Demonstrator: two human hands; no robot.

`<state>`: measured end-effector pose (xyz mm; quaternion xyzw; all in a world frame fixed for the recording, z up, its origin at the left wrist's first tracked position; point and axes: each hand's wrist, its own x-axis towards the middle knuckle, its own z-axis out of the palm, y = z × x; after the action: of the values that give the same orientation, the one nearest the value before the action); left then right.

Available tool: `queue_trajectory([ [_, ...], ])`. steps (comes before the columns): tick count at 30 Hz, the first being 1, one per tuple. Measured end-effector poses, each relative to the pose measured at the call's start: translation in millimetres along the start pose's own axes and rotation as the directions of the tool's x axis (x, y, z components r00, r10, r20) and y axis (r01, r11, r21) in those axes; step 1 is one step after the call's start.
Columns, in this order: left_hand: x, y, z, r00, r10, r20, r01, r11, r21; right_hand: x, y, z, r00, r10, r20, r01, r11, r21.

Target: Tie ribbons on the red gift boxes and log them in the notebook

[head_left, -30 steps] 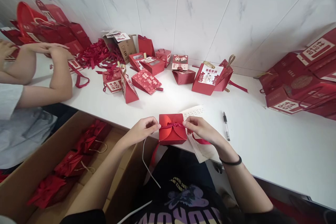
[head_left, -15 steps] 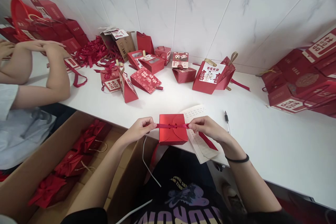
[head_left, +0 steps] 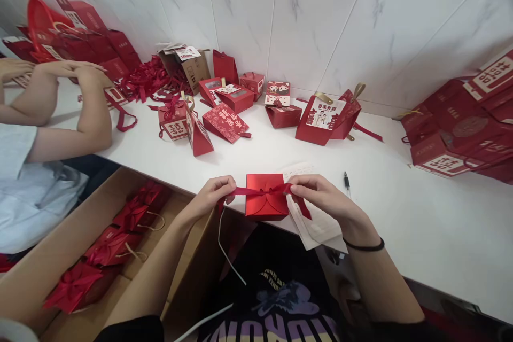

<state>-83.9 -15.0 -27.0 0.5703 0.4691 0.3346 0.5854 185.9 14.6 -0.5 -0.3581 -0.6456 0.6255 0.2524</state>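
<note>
The red box (head_left: pixel 267 206) sits at the near edge of the white counter (head_left: pixel 404 208), in front of the person's body, and it lies between the left hand (head_left: pixel 211 199) and the right hand (head_left: pixel 320 195). The dark red ribbon (head_left: pixel 245 191) runs sideways over the top of this box, so its long line goes from one hand to the other. The left fingers pinch the ribbon a little outside the left side of the box, and the right fingers pinch it just beside the right side, so the right hand is nearer to the box. One loose tail of ribbon hangs down from the right fingers, and a shorter piece shows under the left ones. The box looks almost square from above, shiny and bright red, with curved flaps folded on its top, and the ribbon seems crossed or knotted near the middle; how tight it is, I cannot tell. To the right of the box, written papers (head_left: pixel 320 226) lie partly under the right hand, and a pen (head_left: pixel 347 181) is farther right. Other small decorated boxes (head_left: pixel 236 99) stand behind the box.
</note>
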Motion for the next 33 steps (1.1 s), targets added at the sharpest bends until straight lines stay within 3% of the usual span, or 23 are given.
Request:
queue_trajectory([
  [4, -3, 23, 2.5, 0.999, -0.022, 0.029, 0.02, 0.997, 0.07, 11, -13, 18, 0.99, -0.135, -0.031, 0.134, 0.99, -0.044],
  [9, -9, 49, 6.1, 0.998, 0.034, 0.051, -0.047, 0.96, 0.275, 23, 0, 37, 0.948, -0.274, -0.159, 0.231, 0.942, -0.243],
  [12, -13, 61, 7.5, 0.992, 0.033, 0.124, -0.088, 0.879, 0.468, 26, 8, 43, 0.909, -0.348, -0.228, 0.263, 0.905, -0.333],
  [17, -10, 65, 10.2, 0.986, 0.129, 0.105, -0.165, 0.665, 0.728, 26, 13, 45, 0.895, -0.415, -0.161, 0.328, 0.86, -0.392],
  [20, -5, 64, 11.3, 0.956, 0.271, 0.108, -0.247, 0.556, 0.793, 26, 15, 47, 0.906, -0.384, -0.176, 0.295, 0.874, -0.386],
  [23, 0, 67, 11.8, 0.903, 0.384, 0.191, -0.381, 0.512, 0.77, 28, 17, 49, 0.916, -0.301, -0.264, 0.223, 0.931, -0.288],
  [27, 7, 74, 13.4, 0.899, 0.332, 0.285, -0.425, 0.511, 0.747, 30, 17, 50, 0.918, -0.235, -0.319, 0.173, 0.962, -0.21],
  [33, 28, 85, 17.1, 0.907, 0.295, 0.3, -0.416, 0.529, 0.74, 30, 14, 50, 0.924, -0.272, -0.27, 0.183, 0.931, -0.315],
])
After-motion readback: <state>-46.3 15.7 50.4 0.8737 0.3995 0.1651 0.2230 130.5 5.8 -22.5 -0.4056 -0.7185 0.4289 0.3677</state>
